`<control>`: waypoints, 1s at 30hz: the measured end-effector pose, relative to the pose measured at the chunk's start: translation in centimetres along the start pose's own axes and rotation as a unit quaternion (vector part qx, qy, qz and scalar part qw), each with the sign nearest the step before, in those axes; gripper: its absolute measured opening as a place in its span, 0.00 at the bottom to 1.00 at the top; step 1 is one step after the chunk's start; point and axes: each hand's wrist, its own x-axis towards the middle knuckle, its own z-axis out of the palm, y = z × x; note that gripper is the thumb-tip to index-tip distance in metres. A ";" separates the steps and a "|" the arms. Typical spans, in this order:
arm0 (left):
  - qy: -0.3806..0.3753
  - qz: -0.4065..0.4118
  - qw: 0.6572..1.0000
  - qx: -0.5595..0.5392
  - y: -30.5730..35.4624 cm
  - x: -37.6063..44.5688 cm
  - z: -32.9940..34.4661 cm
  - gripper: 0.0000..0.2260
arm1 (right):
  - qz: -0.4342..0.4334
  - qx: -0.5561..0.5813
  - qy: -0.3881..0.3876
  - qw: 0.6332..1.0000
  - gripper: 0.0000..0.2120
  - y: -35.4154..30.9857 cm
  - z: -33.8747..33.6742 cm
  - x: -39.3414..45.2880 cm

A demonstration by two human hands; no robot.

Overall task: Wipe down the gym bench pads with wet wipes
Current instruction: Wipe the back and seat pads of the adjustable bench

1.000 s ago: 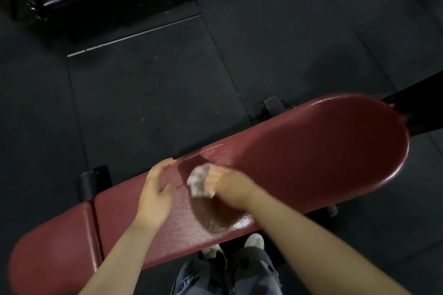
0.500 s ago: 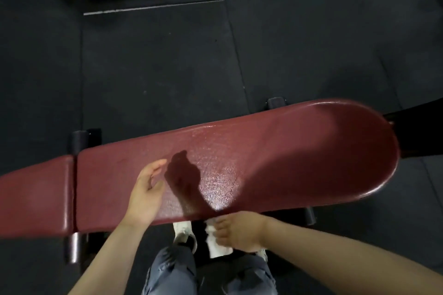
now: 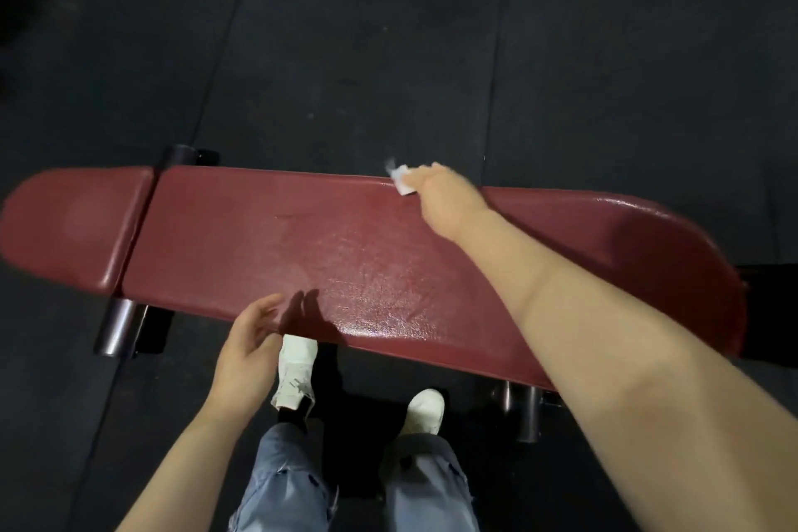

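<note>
Bench pad [image 3: 328,238], glossy textured maroon, rounded ends

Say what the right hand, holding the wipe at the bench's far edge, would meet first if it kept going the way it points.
Likely nothing on the bench: the right hand with the white wet wipe is already at the long dark-red vinyl pad's far edge; past it only dark rubber floor, lower down.

Right hand [image 3: 444,194] carried wipe [image 3: 402,179] to pad's [image 3: 302,238] far edge.

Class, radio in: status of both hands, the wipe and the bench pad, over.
Right hand grips wet wipe at long pad's far edge. Left hand open, near edge. Pad centre glistens. Nothing in the way.
</note>
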 end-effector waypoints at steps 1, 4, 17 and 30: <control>0.005 0.002 1.000 -0.003 0.0 -0.4 0.4 0.31 | -0.036 0.030 0.010 0.999 0.20 -0.2 1.0 -2.1; 0.010 0.005 1.000 0.003 0.4 -1.0 1.6 0.31 | -0.234 0.041 -0.012 0.971 0.12 -0.8 3.3 -10.3; -0.095 0.083 0.961 0.247 3.3 0.8 4.3 0.25 | -0.376 -0.031 -0.096 0.921 0.16 -0.3 3.1 -13.4; -0.144 0.110 0.952 0.248 3.9 0.3 3.8 0.25 | -0.202 0.042 0.024 0.978 0.18 1.5 1.3 -14.7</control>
